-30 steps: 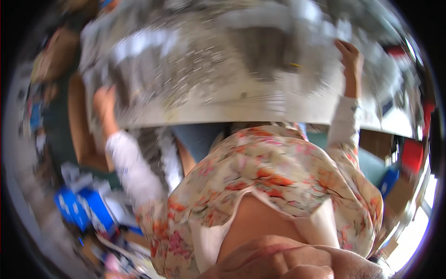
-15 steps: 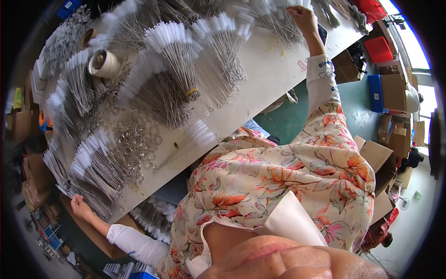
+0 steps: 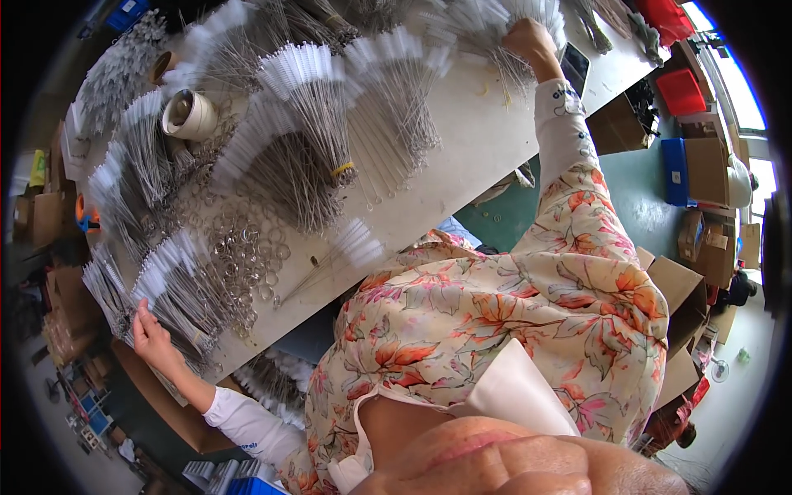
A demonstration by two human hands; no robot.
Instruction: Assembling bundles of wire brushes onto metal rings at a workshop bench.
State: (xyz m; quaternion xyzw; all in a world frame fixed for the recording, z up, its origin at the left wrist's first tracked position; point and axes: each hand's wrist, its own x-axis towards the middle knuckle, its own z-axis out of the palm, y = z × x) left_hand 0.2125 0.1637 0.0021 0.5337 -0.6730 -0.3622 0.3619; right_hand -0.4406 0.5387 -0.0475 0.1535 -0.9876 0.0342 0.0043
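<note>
The table (image 3: 470, 157), pale and long, is running diagonally across the view and serving as landmark. It is carrying many fanned bundles of white-tipped wire brushes (image 3: 305, 91) over most of its top. A heap of loose metal rings (image 3: 247, 247) is lying near the table's middle, toward its near edge, touching the brush stems. A roll of tape (image 3: 190, 114) is sitting at the table's far side, among the bundles. The left hand (image 3: 148, 334) is resting at the table's left end, fingers curled against a brush bundle (image 3: 177, 289) there (whether it is actually gripping, cannot tell). The right hand (image 3: 526, 37) is reaching to the table's opposite end, closed over the stems of another bundle (image 3: 495, 21).
</note>
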